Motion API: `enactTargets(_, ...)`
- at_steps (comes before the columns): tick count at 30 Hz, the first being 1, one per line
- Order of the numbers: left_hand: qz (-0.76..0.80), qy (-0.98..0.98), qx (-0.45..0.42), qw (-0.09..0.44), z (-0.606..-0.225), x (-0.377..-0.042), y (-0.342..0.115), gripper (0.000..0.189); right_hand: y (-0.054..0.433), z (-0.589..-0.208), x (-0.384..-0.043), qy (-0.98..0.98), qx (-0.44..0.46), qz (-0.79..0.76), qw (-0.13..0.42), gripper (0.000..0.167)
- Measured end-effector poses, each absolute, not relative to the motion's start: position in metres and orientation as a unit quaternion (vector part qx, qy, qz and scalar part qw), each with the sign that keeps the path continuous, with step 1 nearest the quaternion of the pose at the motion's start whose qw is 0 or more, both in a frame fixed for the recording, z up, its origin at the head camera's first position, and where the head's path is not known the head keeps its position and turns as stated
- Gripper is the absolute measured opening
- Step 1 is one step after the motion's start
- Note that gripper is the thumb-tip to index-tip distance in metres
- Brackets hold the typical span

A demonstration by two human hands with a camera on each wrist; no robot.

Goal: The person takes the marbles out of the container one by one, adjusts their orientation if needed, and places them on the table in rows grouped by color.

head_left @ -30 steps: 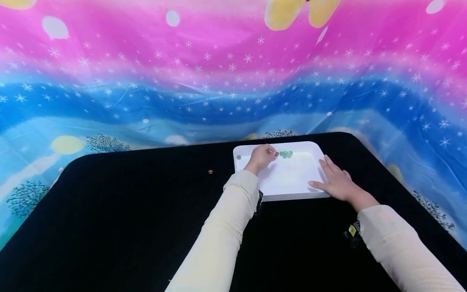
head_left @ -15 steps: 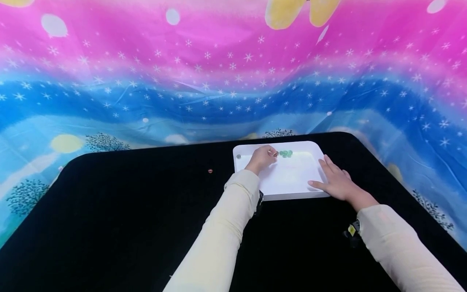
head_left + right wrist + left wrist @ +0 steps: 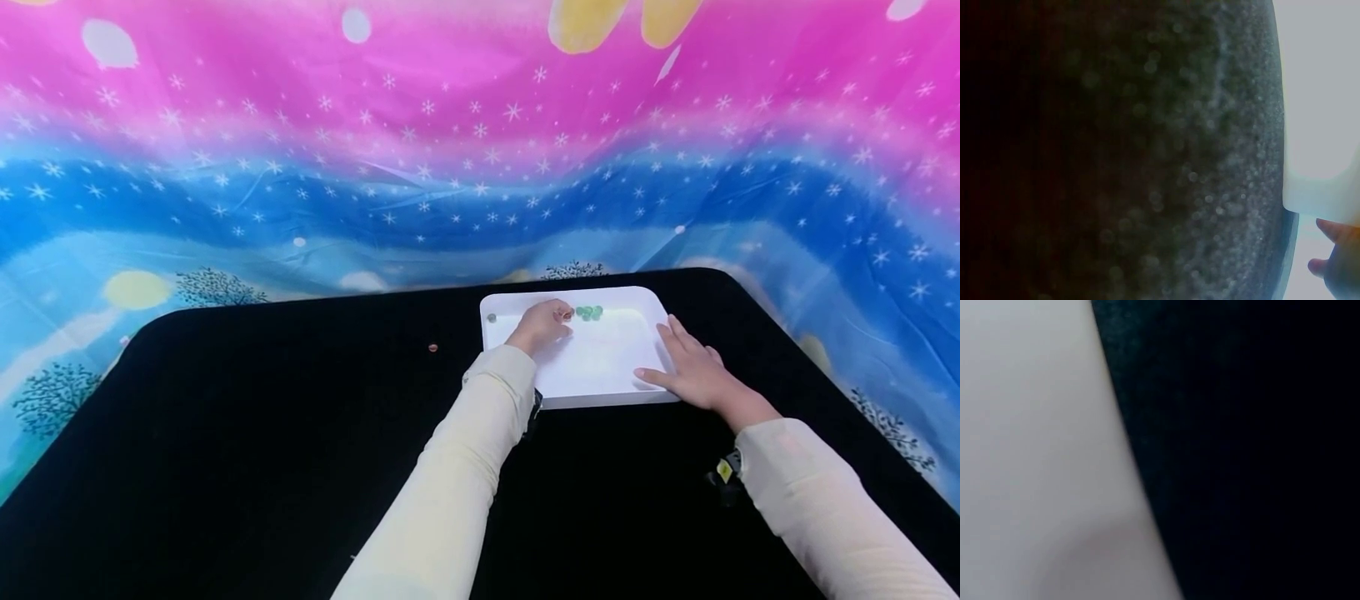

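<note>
Listing by position on the black surface (image 3: 262, 433). White tray (image 3: 600, 367), one, rectangular, round-cornered: near the back edge, toward the back right corner, a narrow black strip behind it. Left hand (image 3: 538, 326), one: over the tray's left wall, fingers bent at a reddish piece (image 3: 567, 315) near the tray's back wall; whether they grasp it or merely touch it, cannot tell. Green pieces (image 3: 589, 313), several, clustered: just right of that piece, along the back wall. Grey-green piece (image 3: 491, 318), one, small: in the tray's back left corner. Right hand (image 3: 693, 372), one: at the tray's right wall, fingers straight and unclenched, thumb pointing in over the tray. Room inside: white floor from the green cluster to the tray's front wall. Brown-red piece (image 3: 432, 348), one, small: on the surface left of the tray, well apart from it. Room outside: a wide black span from there to the surface's left edge; another from the tray's front wall forward, between the two sleeves (image 3: 457, 467).
</note>
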State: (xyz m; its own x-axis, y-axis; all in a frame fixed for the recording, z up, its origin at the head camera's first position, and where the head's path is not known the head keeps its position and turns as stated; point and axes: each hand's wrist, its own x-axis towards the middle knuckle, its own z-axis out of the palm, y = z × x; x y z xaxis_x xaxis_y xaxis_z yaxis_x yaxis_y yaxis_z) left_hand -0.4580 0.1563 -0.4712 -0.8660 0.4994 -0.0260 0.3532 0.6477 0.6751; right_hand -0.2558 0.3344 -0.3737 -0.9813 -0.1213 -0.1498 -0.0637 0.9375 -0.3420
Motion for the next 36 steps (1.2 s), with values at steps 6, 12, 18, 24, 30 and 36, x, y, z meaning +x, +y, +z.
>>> enactTargets(6,0.344,0.898,0.243,0.125,-0.463,-0.455,0.153,0.039,0.335,-0.373,-0.256,0.980,-0.045,-0.172,0.087,0.097)
enactTargets(12,0.326,0.906,0.245,0.115,-0.445,-0.436,0.149,0.035,0.335,-0.373,-0.257,0.981,-0.045,-0.170,0.085,0.097)
enactTargets(18,0.303,0.910,0.261,0.111,-0.411,-0.405,0.136,0.027,0.335,-0.373,-0.257,0.979,-0.046,-0.175,0.089,0.097)
enactTargets(24,0.289,0.919,0.247,0.108,-0.375,-0.369,0.124,0.034,0.334,-0.373,-0.256,0.979,-0.047,-0.177,0.087,0.096)
enactTargets(30,0.296,0.919,0.238,0.105,-0.384,-0.377,0.127,0.035,0.333,-0.372,-0.255,0.980,-0.046,-0.173,0.087,0.096)
enactTargets(36,0.278,0.926,0.238,0.088,-0.387,-0.379,0.128,0.028,0.333,-0.372,-0.254,0.980,-0.047,-0.175,0.086,0.095)
